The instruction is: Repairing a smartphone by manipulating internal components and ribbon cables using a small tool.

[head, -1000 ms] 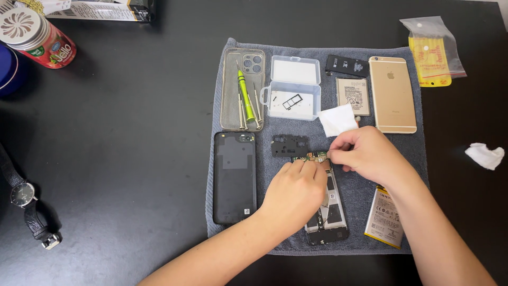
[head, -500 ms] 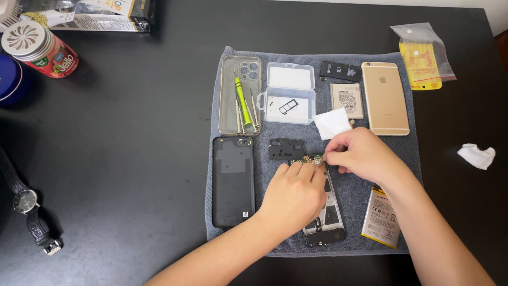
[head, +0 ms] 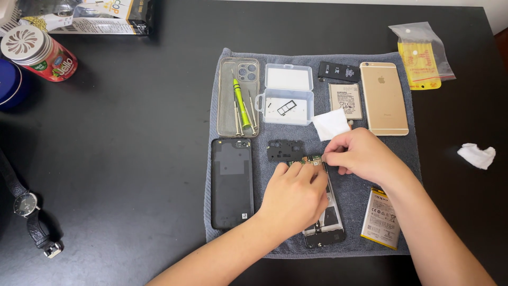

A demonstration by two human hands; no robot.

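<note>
Both hands keep pinching the small green circuit board (head: 309, 160) atop the opened black phone (head: 325, 222): left hand (head: 296, 196) at 6 o'clock, right hand (head: 362, 156) at 3 o'clock, barely shifted.

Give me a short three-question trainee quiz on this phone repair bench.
1. True or false: both hands work at the top of the opened phone.
2. What lies inside the clear phone case? A) batteries B) small screwdrivers C) a watch
3. Which side of the gold phone faces up?

Key:
1. True; left hand and right hand meet at the small circuit board.
2. B.
3. Its back.
</note>
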